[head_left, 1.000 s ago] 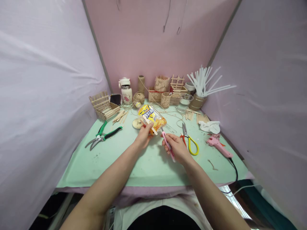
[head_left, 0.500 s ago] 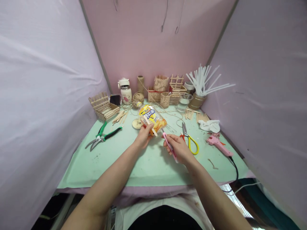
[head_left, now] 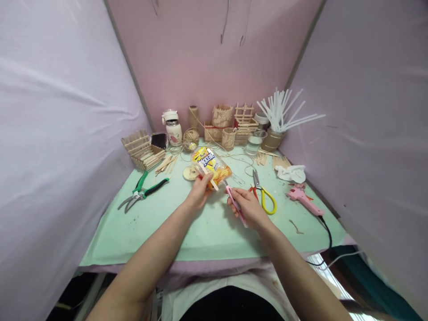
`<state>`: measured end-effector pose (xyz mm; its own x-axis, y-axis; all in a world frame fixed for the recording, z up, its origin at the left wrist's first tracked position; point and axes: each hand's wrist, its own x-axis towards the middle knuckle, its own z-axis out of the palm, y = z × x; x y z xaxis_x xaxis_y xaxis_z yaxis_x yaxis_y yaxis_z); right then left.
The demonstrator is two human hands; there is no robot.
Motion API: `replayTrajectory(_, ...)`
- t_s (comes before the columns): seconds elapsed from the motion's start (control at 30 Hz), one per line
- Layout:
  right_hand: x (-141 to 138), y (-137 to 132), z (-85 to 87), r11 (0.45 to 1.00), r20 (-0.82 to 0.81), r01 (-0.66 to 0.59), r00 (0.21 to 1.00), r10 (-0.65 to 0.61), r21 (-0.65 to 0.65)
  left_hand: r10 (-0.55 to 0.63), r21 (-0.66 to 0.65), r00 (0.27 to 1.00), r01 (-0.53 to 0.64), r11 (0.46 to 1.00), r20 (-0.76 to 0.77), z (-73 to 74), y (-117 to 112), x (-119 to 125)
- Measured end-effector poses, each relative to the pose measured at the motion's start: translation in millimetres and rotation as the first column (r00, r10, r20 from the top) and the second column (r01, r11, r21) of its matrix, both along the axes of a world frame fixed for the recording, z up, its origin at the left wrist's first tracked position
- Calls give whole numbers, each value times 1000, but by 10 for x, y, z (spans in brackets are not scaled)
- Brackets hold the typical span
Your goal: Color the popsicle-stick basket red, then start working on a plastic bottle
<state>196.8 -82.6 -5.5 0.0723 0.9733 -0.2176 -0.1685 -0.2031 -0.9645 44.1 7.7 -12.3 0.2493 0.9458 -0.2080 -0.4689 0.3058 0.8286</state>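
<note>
My left hand [head_left: 199, 191] is closed on the lower end of a yellow and orange plastic packet [head_left: 210, 165] and presses a wooden craft stick [head_left: 210, 179] against it. The packet is lifted a little above the green mat [head_left: 174, 223] and tilts away from me. My right hand [head_left: 248, 207] grips a pink utility knife [head_left: 234, 203]. Its tip points at the packet's lower right corner, right beside it.
Green-handled pliers [head_left: 142, 191] lie at the left, yellow-handled scissors [head_left: 264, 194] and a pink glue gun [head_left: 304, 198] with a black cord at the right. Stick baskets, twine, a jar, a cup of white sticks [head_left: 279, 120] and a crumpled tissue [head_left: 294, 173] line the back. Fabric walls enclose the table.
Both hands keep their grips and hardly move. The whole view has slid slightly as my head shifted.
</note>
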Motion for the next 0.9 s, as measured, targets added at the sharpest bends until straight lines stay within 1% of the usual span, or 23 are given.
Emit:
replayTrajectory(0.23, -31, 7, 34, 1000, -23, 7, 1000, -7, -4, -14, -14, 1000, 14, 1000, -3, -9, -8, 12)
replayTrajectory(0.47, -3, -7, -29, 1000, 17, 13, 1000, -13, 6, -3, -10, 1000, 3, 1000, -7, 13, -12, 5)
replayTrajectory(0.73, -67, 24, -50, 1000, -19, 25, 1000, -25, -7, -6, -10, 1000, 6, 1000, 15, -20, -17, -4)
replayTrajectory(0.9, -114, 71, -50, 997, -7, 64, 998, -64, 41, 1, 14, 1000, 0, 1000, -24, -24, -43, 3)
